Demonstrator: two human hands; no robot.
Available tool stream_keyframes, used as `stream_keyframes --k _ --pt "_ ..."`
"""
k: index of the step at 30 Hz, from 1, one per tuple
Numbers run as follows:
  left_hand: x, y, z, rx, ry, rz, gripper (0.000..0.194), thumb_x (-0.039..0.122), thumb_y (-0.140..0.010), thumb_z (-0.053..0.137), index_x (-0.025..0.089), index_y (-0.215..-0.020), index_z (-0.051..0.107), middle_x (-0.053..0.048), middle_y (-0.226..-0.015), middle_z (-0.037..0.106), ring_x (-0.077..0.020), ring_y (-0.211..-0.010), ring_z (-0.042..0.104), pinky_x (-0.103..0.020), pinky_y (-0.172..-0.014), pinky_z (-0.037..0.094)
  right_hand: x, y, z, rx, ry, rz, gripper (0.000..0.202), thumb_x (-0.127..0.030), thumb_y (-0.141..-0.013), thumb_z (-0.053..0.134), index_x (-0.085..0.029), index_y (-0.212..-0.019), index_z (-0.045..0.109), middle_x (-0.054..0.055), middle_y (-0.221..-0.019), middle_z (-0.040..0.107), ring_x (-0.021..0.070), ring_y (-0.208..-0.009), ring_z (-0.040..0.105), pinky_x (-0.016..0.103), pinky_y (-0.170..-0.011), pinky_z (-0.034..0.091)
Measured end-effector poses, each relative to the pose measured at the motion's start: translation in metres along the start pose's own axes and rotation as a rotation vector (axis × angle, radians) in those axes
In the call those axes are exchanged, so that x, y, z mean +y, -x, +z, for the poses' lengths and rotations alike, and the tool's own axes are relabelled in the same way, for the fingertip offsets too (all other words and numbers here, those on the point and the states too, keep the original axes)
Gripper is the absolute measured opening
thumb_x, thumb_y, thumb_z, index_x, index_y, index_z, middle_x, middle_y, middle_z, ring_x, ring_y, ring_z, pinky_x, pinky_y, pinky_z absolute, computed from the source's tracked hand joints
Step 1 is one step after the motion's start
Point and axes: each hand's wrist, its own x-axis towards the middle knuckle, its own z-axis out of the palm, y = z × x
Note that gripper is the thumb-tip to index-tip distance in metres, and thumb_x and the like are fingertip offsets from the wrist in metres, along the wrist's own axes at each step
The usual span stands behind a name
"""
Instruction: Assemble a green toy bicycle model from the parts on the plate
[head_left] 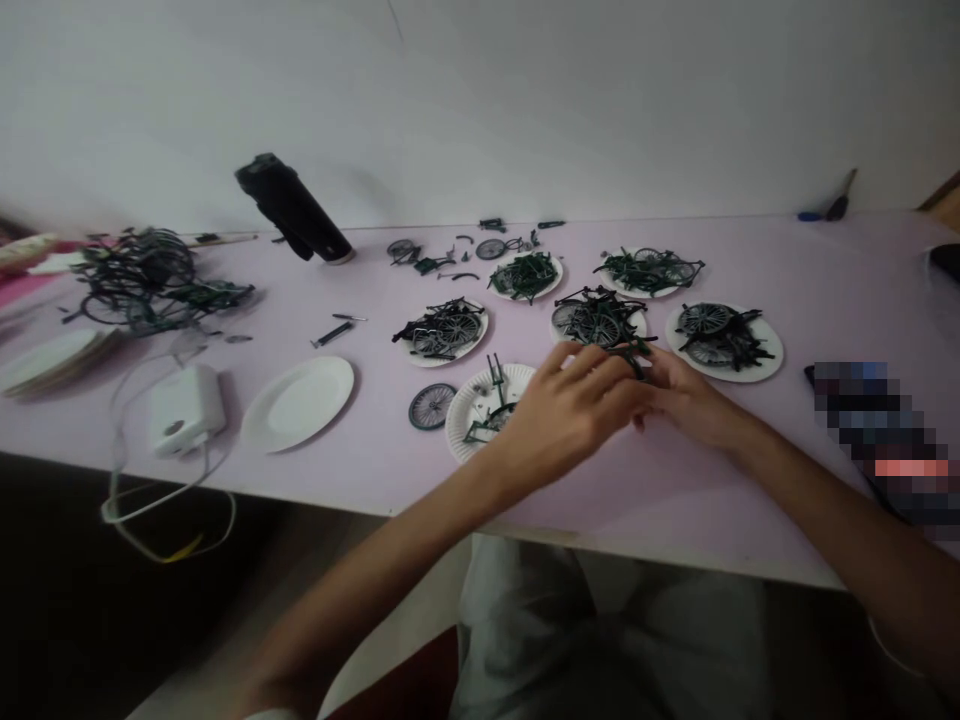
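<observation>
My left hand point(574, 415) and my right hand point(686, 395) meet above the table, both closed around a small dark green part point(636, 355) of a toy bicycle. Fingers cover most of it, so its exact kind is hidden. Beneath my left hand is a fluted paper plate point(459, 420) with a green bicycle frame piece point(498, 375) and other bits on it. A loose spoked wheel point(433, 407) lies against this plate's left side. Just beyond my hands, another plate point(642, 318) carries a pile of bicycle parts point(596, 315).
More plates of dark parts point(442, 330) point(525, 275) point(649, 268) point(720, 335) spread across the table point(375, 460). Leftward are a bare plate point(300, 405), a white cabled box point(187, 410), a black cylinder point(296, 210) and heaped toy bicycles point(150, 275). Screwdrivers point(840, 198) lie back right.
</observation>
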Motion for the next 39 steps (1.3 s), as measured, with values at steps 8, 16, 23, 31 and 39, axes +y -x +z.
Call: stream_keyframes --k 8,16,23,31,39 --pt "-0.049 0.001 0.013 -0.115 0.214 -0.074 0.018 0.031 -0.103 0.051 0.018 -0.101 0.063 -0.003 -0.099 0.070 -0.0169 -0.090 0.059 -0.032 -0.083 0.037 0.005 -0.005 -0.002 -0.048 -0.127 -0.029 0.046 -0.046 -0.084 0.074 -0.019 -0.113 0.050 0.000 -0.073 0.065 0.0163 -0.058 0.066 0.027 -0.049 0.051" --pt "-0.055 0.009 0.022 -0.015 0.535 -0.203 0.001 0.020 -0.095 0.066 0.020 -0.096 0.065 0.001 -0.090 0.070 -0.0148 -0.085 0.056 -0.031 -0.080 0.034 -0.003 -0.001 0.000 -0.046 -0.116 0.046 0.047 -0.039 -0.086 0.074 -0.021 -0.123 0.050 0.002 -0.091 0.065 0.0123 -0.063 0.065 0.026 -0.056 0.056" --pt "-0.051 0.017 0.025 0.033 0.584 -0.217 0.004 0.019 -0.097 0.062 0.020 -0.094 0.065 -0.001 -0.087 0.071 -0.0169 -0.088 0.057 -0.034 -0.081 0.034 -0.004 0.001 0.002 -0.036 -0.114 0.099 0.047 -0.041 -0.085 0.074 -0.021 -0.121 0.051 0.003 -0.096 0.063 0.0135 -0.068 0.065 0.025 -0.053 0.054" --pt "-0.052 0.018 0.022 0.052 0.599 -0.245 0.006 0.015 -0.095 0.064 0.020 -0.097 0.064 -0.001 -0.094 0.072 -0.0167 -0.096 0.062 -0.038 -0.093 0.032 -0.003 0.003 0.000 -0.039 -0.096 0.106 0.047 -0.041 -0.088 0.072 -0.020 -0.124 0.050 0.001 -0.087 0.064 0.0134 -0.061 0.066 0.026 -0.053 0.052" --pt "-0.054 0.017 0.018 -0.005 0.422 -0.148 0.007 0.020 -0.101 0.055 0.020 -0.099 0.062 0.000 -0.091 0.070 -0.0161 -0.095 0.062 -0.037 -0.095 0.030 -0.002 0.002 0.001 -0.032 -0.081 0.080 0.047 -0.040 -0.088 0.072 -0.021 -0.125 0.049 0.001 -0.089 0.065 0.0131 -0.062 0.065 0.026 -0.053 0.053"
